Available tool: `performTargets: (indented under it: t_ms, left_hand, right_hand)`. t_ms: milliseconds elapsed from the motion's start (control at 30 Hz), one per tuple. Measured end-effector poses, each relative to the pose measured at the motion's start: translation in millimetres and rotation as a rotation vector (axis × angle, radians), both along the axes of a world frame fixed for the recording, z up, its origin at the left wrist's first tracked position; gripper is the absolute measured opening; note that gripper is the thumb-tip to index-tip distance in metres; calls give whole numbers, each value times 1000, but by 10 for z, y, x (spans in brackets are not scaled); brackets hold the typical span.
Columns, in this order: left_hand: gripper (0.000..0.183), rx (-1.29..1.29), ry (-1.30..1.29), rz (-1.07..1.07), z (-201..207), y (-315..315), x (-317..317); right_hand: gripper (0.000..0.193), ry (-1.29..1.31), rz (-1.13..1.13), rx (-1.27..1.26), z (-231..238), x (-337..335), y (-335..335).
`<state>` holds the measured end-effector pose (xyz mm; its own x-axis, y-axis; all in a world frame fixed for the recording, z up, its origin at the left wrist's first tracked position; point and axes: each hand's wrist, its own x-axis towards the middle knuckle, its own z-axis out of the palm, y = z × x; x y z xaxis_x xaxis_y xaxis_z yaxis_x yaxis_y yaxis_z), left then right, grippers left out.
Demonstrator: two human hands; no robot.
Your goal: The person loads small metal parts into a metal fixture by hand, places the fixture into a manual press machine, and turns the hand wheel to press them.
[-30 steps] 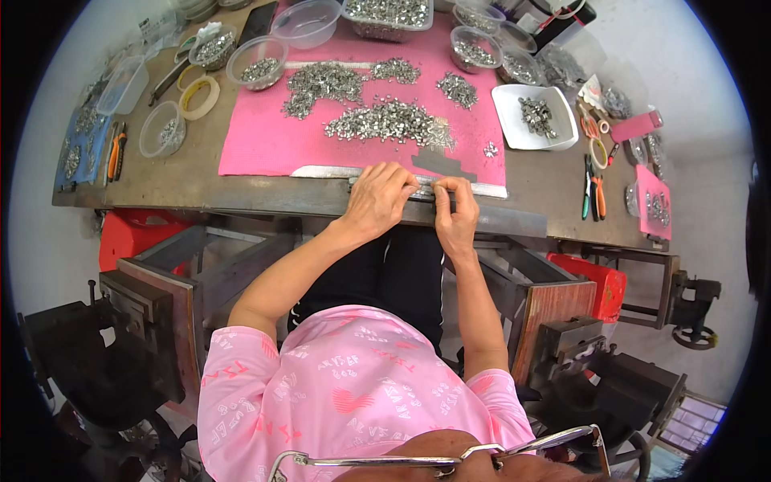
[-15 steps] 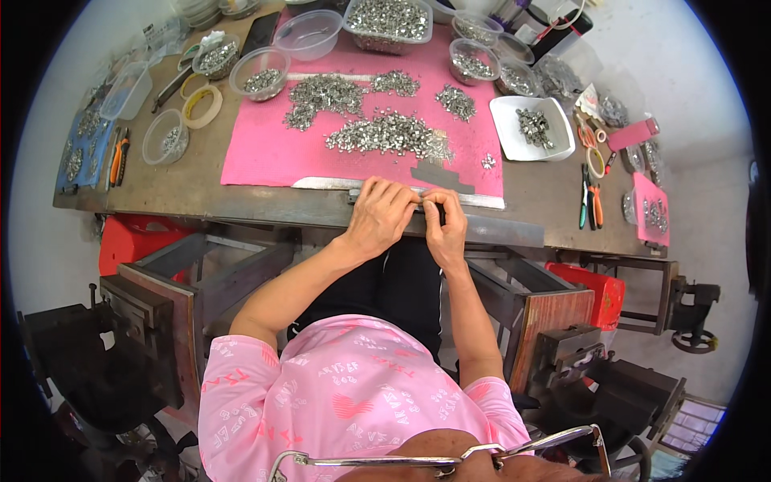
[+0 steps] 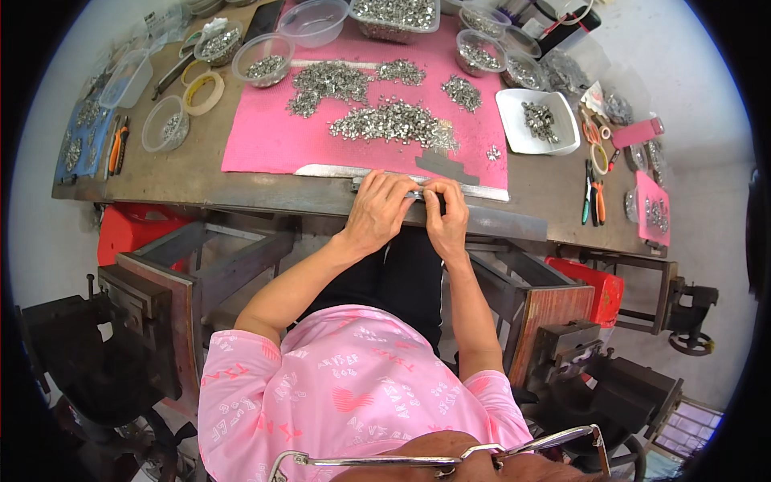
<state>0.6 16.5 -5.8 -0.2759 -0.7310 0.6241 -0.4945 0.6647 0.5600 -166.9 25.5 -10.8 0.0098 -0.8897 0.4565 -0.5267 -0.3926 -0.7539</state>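
At the front edge of the workbench, my left hand (image 3: 377, 210) and my right hand (image 3: 446, 221) meet with fingers bent and thumbs close together. Both are closed in a pinch over a small piece whose kind is hidden by the fingertips. A grey metal strip (image 3: 482, 218) runs along the bench edge beside my right hand. Just beyond my fingers lies a pink mat (image 3: 265, 149) with a pale strip along its front. On it sits a heap of small shiny metal pieces (image 3: 381, 124), with a flat dark grey patch (image 3: 446, 167) nearer my right hand.
More metal pieces (image 3: 329, 83) are heaped farther back. A white dish (image 3: 514, 132) stands right of the mat; clear tubs (image 3: 263, 68) line the back. Pliers (image 3: 120, 146) and tape rolls (image 3: 204, 104) lie left, more pliers (image 3: 594, 201) right. Red stools (image 3: 132, 229) stand below.
The view has shifted slightly, so the bench things appear a little displaced. My hands stay together at the bench edge, with only a small shift of the fingers.
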Motion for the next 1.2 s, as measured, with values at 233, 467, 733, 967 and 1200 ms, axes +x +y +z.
performTargets:
  t_ms: [233,467,733,967,1200]
  left_hand:
    - [26,2,7,18,-36,30,-6]
    - [21,16,12,2,-23,33,-21]
    - [25,3,12,18,-16,21,-10]
    - [25,11,4,17,-36,15,-15]
    - [25,28,27,3,-38,11,-11]
  right_hand:
    - [11,280,-8,-236,47,27,14]
    - [15,408,-6,-358,68,3,1]
    - [17,506,80,-402,149,-50,-51]
    - [17,528,109,-425,177,-62,-87]
    - [17,511,110,-382,205,-64,-64]
